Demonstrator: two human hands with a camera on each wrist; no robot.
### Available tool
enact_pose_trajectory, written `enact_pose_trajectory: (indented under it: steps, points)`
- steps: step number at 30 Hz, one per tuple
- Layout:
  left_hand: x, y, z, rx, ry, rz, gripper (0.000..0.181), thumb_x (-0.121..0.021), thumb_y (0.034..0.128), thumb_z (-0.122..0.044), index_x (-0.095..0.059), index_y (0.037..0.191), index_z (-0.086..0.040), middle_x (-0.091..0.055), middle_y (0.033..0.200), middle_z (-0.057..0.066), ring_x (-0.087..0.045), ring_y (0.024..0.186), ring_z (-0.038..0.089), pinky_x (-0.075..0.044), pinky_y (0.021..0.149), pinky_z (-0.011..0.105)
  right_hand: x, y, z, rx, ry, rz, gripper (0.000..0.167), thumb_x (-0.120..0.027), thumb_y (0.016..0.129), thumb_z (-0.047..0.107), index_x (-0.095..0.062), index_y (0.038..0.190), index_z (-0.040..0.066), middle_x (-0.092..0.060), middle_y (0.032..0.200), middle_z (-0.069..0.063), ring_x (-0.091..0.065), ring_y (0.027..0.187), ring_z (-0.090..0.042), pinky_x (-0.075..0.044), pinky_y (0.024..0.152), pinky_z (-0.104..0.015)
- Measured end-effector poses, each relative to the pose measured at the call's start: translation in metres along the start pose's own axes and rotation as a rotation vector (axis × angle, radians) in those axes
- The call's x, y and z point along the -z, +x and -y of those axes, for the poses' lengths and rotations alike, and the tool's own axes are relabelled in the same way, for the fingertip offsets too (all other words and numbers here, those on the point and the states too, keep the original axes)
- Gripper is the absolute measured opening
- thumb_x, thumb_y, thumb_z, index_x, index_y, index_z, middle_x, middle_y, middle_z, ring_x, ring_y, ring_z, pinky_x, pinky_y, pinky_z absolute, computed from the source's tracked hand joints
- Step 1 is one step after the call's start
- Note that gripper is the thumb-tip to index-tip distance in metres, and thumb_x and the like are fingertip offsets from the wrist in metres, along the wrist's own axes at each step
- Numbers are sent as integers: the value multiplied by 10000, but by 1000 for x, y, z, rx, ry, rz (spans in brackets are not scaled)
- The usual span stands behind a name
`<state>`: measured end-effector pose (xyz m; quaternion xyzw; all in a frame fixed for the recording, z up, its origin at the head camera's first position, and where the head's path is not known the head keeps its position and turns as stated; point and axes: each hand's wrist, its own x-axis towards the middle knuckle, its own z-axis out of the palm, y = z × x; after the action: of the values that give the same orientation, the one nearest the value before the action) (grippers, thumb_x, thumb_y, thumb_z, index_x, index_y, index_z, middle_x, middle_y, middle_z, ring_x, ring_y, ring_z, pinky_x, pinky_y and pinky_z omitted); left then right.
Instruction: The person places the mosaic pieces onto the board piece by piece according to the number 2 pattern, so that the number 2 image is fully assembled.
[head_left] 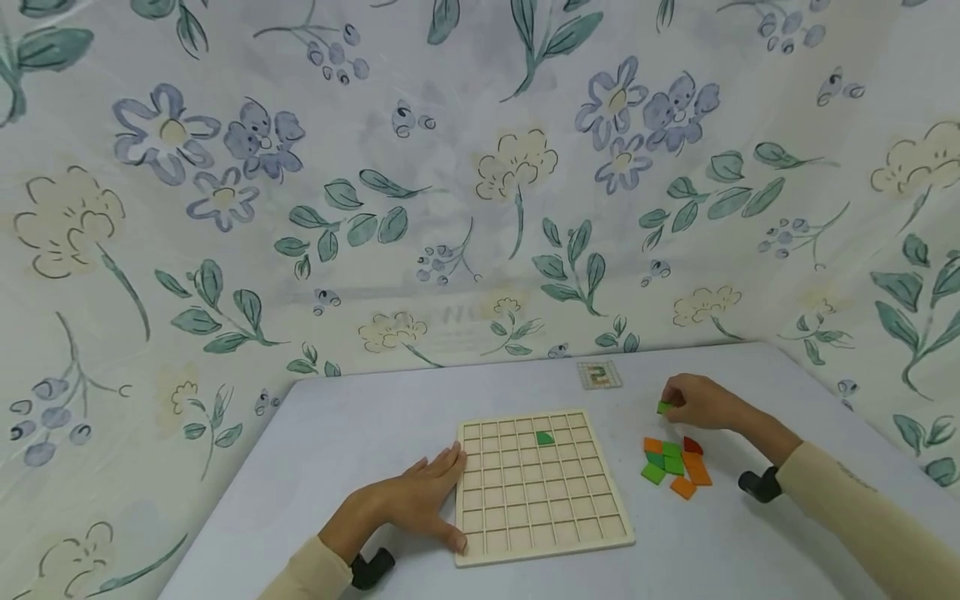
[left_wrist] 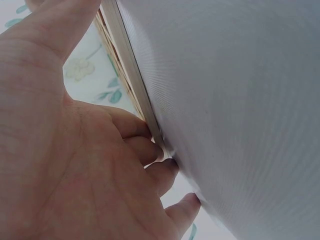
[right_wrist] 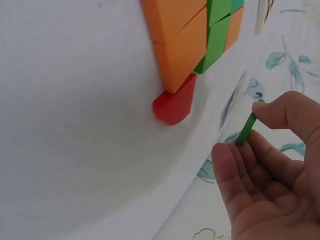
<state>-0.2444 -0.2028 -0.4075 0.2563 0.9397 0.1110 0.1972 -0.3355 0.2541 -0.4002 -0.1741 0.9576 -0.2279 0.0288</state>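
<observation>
On my remote head view, the right hand (head_left: 699, 402) pinches 1 green tile (head_left: 663, 407) at centre right; the left hand (head_left: 416, 500), fingers apart, touches the gridded board (head_left: 540, 492), lower centre, bearing 1 rounded green piece (head_left: 544, 437).

1. A figure resembling "2" is being shown on the small card (head_left: 599, 375), left of and slightly beyond the fingers (head_left: 675, 397) of the right hand (head_left: 701, 402); a numeral cannot be confirmed.
2. Tiny, unreadable marks are being borne by the right sleeve (head_left: 847, 504), behind those fingers.
3. Faint, illegible marks are being shown on the patterned cloth (head_left: 450, 304), beyond the left hand (head_left: 420, 500).
</observation>
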Motion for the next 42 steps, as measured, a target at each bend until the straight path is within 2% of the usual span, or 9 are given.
enact_pose_trajectory:
  steps: [6,12,20,30,42]
  points:
    - [3,3,-1,-4,6,-9,1259,-790,717,-636,-152,1583,20,-95,1675,197,-106,1564,333,-141,1248,568,3,2,9,39,-13,-18,156,-748,852,70,-649,962,19,-622,860,-42,-541,791,-167,-554,737,-303]
    - [1,2,0,0,5,-6,1263,-784,709,-651,-160,1583,15,-93,1671,209,-117,1560,345,-144,1244,577,2,9,16,42,-3,3,148,-740,867,80,-654,977,31,-623,869,-32,-545,794,-157,-558,739,-276]
    - [3,2,3,-10,16,-21,1248,-767,728,-655,-149,1586,8,-83,1673,210,-117,1559,356,-149,1244,578,7,19,36,127,3,-13,126,-733,870,77,-665,970,41,-630,875,-31,-551,804,-159,-544,740,-266]
    - [-4,0,2,-7,-7,-10,1252,-789,718,-639,-161,1583,14,-98,1670,212,-126,1558,349,-149,1242,582,-7,25,53,223,20,-3,88,-733,872,86,-686,944,69,-638,868,0,-558,789,-119,-531,710,-234]
    - [-4,1,1,8,8,1,1261,-777,714,-655,-145,1591,-7,-80,1681,176,-98,1567,316,-140,1252,560,-18,42,92,346,5,18,70,-711,875,70,-683,938,70,-629,882,-5,-549,787,-93,-517,703,-222]
